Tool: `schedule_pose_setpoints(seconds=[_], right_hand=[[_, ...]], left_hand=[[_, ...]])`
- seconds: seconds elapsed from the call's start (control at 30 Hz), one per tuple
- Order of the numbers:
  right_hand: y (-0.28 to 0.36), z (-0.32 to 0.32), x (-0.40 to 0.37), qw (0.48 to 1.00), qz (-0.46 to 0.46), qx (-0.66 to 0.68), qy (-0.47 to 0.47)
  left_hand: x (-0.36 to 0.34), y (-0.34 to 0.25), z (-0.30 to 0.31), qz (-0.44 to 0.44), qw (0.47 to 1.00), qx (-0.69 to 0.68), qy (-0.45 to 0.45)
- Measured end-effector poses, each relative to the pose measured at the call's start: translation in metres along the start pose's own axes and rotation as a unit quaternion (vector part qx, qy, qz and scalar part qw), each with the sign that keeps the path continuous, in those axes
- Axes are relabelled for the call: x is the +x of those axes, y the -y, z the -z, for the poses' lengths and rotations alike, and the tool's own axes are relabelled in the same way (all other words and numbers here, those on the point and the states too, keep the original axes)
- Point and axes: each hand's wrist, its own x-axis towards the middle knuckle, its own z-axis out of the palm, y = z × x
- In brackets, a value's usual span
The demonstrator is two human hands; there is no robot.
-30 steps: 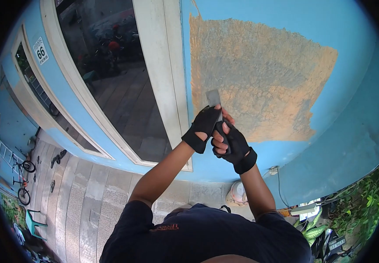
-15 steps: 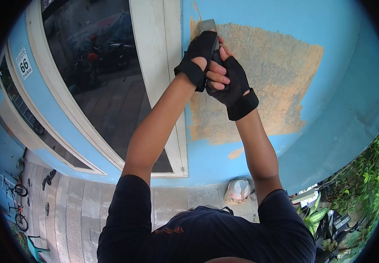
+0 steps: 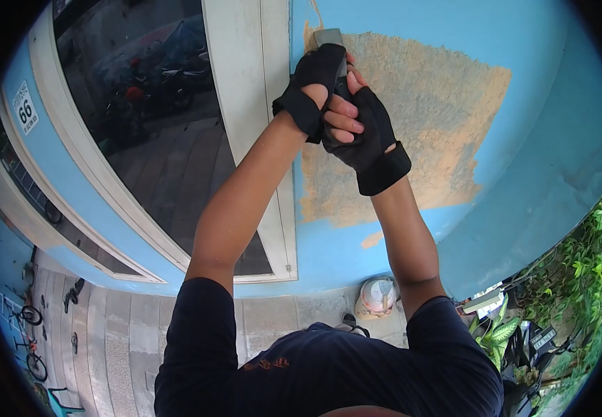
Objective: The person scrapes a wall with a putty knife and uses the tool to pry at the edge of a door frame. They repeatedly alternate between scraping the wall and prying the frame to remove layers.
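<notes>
A scraper (image 3: 328, 37) with a flat grey metal blade and a dark handle is pressed to the wall at the upper left corner of a bare patch. My left hand (image 3: 317, 78), in a black fingerless glove, is closed around it close to the blade. Lower down, my right hand (image 3: 365, 128), gloved the same way, wraps the handle, its fingers against the left hand. Most of the handle is hidden by both hands. The rough grey and tan patch (image 3: 419, 125) has ragged edges in the blue paint of the wall (image 3: 412, 21).
Left of the patch stands a white door frame (image 3: 245, 83) with dark glass (image 3: 155, 104). On the paving below sits a whitish bucket (image 3: 377, 297) near my foot. Plants (image 3: 586, 271) and a motorbike (image 3: 537, 347) are at right; a bicycle (image 3: 33, 340) is at far left.
The view has tilted slightly, and the bucket and a foot show more. Both hands keep their grip; the blade has barely shifted along the patch's upper left edge.
</notes>
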Motion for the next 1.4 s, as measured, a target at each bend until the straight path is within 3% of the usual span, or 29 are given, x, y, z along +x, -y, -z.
schedule_pose_setpoints(seconds=[0.1,0.17,0.23,0.33,0.37,0.5,0.57,0.6,0.8,0.87,0.93,1.03,1.13,1.2,1.23,1.27,1.4], right_hand=[[0.006,-0.009,0.012,1.000,0.012,0.009,0.012],[0.002,-0.011,0.008,0.999,0.014,0.008,-0.029],[-0.005,-0.007,-0.002,0.999,0.013,0.003,-0.033],[0.001,-0.007,0.002,1.000,0.000,0.018,-0.016],[0.002,-0.008,0.004,0.999,-0.008,0.043,-0.001],[-0.010,-0.002,-0.004,0.999,0.013,0.021,-0.033],[-0.004,-0.003,0.001,1.000,-0.003,-0.002,0.000],[-0.001,-0.005,0.004,1.000,-0.002,-0.002,-0.001],[-0.006,-0.011,-0.003,0.998,0.015,-0.030,-0.051],[-0.001,-0.010,0.001,1.000,0.006,-0.018,-0.024],[0.003,-0.011,0.007,1.000,-0.006,-0.012,0.006],[-0.007,-0.006,-0.001,0.999,0.020,-0.007,-0.033],[-0.003,-0.005,0.003,0.998,0.021,-0.036,-0.040],[0.009,-0.008,0.021,1.000,0.022,-0.007,-0.003],[0.005,-0.023,0.018,0.999,0.032,0.003,-0.040],[0.002,-0.022,0.012,0.999,0.031,0.004,-0.041],[0.002,-0.013,0.001,0.999,0.013,-0.024,-0.018]], left_hand=[[-0.016,-0.037,-0.009,0.050,0.999,0.020,0.006],[-0.014,-0.026,-0.007,0.051,0.999,0.018,0.003],[-0.011,-0.004,-0.002,0.001,1.000,-0.019,0.024],[-0.007,-0.010,-0.001,-0.004,1.000,-0.001,0.009],[-0.018,-0.023,-0.004,0.048,0.999,0.002,0.006],[-0.020,-0.008,0.002,0.068,0.998,0.000,0.015],[-0.019,-0.019,-0.006,0.015,1.000,0.015,0.007],[-0.020,-0.027,-0.003,0.068,0.997,0.024,0.005],[-0.011,-0.011,0.002,0.026,0.999,-0.008,0.017],[-0.014,-0.016,-0.002,0.055,0.998,-0.002,-0.014],[-0.011,-0.019,-0.004,0.030,0.999,-0.010,-0.024],[-0.012,-0.005,0.003,0.048,0.999,-0.006,0.015],[-0.003,-0.002,0.004,-0.004,0.999,0.034,0.007],[-0.002,-0.031,-0.004,0.019,0.999,0.028,0.014],[-0.020,-0.048,-0.012,0.096,0.995,0.040,-0.010],[-0.019,-0.041,-0.010,0.097,0.994,0.039,-0.011],[-0.006,-0.008,0.000,0.019,1.000,-0.006,0.022]])
